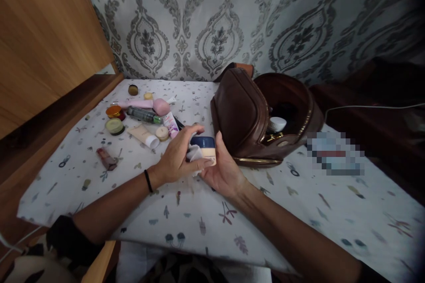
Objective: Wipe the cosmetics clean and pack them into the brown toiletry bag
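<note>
In front of the brown bag, my right hand (pixel 227 174) cradles a small cream-coloured jar with a dark blue lid (pixel 203 142), its thumb along the jar's right side. My left hand (pixel 179 157) is closed round a crumpled white tissue (pixel 195 154) pressed against the jar's left side. Part of the jar is hidden behind my left thumb and the tissue. Just left of my left hand lie a cream tube (pixel 142 136) with a white cap, a small round pot (pixel 162 133) and a white and purple tube (pixel 170 124).
An unzipped brown leather bag (pixel 237 110) has a white-lidded container (pixel 277 123) inside. Left lie a dark bottle (pixel 142 114), pink brush (pixel 161 107), green-lidded jar (pixel 114 126), amber jar (pixel 114 112) and reddish bottle (pixel 106 159). A blurred-out item (pixel 335 153) sits right.
</note>
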Demonstrator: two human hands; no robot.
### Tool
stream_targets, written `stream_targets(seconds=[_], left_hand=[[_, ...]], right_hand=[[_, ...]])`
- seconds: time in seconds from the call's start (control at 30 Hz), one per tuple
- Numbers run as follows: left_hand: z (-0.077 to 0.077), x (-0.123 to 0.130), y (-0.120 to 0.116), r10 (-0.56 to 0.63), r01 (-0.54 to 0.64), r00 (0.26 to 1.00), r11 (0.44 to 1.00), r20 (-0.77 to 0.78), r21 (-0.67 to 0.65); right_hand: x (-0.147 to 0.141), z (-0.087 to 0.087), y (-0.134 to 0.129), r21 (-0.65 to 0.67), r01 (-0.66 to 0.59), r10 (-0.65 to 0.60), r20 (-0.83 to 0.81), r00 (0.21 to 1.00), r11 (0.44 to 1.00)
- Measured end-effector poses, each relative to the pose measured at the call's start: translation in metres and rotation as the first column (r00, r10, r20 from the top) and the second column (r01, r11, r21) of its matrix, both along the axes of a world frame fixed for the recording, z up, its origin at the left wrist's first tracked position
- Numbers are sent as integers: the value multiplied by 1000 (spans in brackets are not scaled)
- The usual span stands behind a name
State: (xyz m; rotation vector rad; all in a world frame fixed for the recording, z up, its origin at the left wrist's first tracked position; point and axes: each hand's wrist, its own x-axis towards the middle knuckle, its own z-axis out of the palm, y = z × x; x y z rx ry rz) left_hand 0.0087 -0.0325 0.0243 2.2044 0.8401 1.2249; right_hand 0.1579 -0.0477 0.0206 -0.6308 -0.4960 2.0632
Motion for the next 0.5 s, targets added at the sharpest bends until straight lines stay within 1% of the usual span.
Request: stream_targets(seconds=[0.1,0.2,0.27,0.37,0.43,0.5], left_hand=[[3,1,-3,29,-28,999,999,36,-46],[6,3,-6,66,-54,992,992,104,-111],[8,4,-7,80,-46,982,980,170,-193],[11,4,-6,126,-28,953,941,274,-337],[13,5,-4,182,-34,932,905,315,-423],[13,7,-2,225,-5,901,860,370,-511]], right_hand=[[1,-3,-3,92,-17,15,25,1000,996],[0,-6,-5,107,-26,22,43,999,994],[-2,-6,-6,130,-13,7,42,999,991],[-3,-4,-7,236,15,-31,64,997,972],[-3,-2,-7,327,28,-67,109,992,945],[-1,1,-6,423,36,-122,177,977,905]])
